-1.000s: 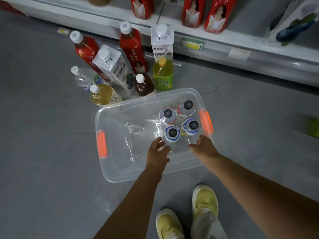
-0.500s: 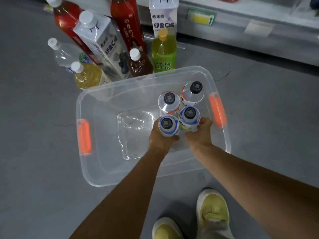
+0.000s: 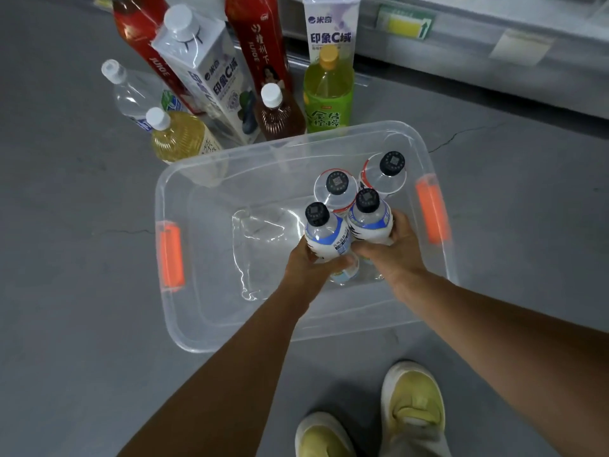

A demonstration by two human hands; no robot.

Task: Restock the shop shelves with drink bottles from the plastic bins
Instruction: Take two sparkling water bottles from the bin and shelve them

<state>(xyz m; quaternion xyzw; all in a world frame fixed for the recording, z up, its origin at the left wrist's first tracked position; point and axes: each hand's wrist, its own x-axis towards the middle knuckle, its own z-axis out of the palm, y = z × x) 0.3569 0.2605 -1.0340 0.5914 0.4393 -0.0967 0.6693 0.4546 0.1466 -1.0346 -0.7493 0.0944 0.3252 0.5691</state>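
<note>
Floor drinks: a cluster stands on the grey floor at 11 to 12 o'clock of the bin, with a clear water bottle (image 3: 128,94), a yellow tea bottle (image 3: 178,136), a white carton (image 3: 211,70), a brown bottle (image 3: 278,117) and a green bottle (image 3: 328,94) among them.
Bin (image 3: 211,265): clear plastic with an orange handle at 9 o'clock (image 3: 169,255) and another at 3 o'clock (image 3: 431,209). It sits on the floor in front of the person.
Left hand (image 3: 306,268): the fingers are curled tight round the lower body of the left bottle.
Left bottle (image 3: 324,235): black cap, blue-and-white label, upright in the bin's 3 o'clock half. Its cap and blue band rise at 12 o'clock above the gripping fingers. Whether its base rests on the bin floor cannot be told.
Red-label bottles: two with black caps, one (image 3: 336,189) and another (image 3: 385,174), stand in the bin at 12 to 1 o'clock of the held pair, with no hand on them.
Right bottle (image 3: 370,219): the same black cap and blue label, touching the left bottle's side.
Right hand (image 3: 395,255): it clasps the right bottle, thumb across the near side and fingers wrapped round the 3 o'clock side, so the cap stands clear above them.
Shoes (image 3: 412,407): yellow, at 6 o'clock.
</note>
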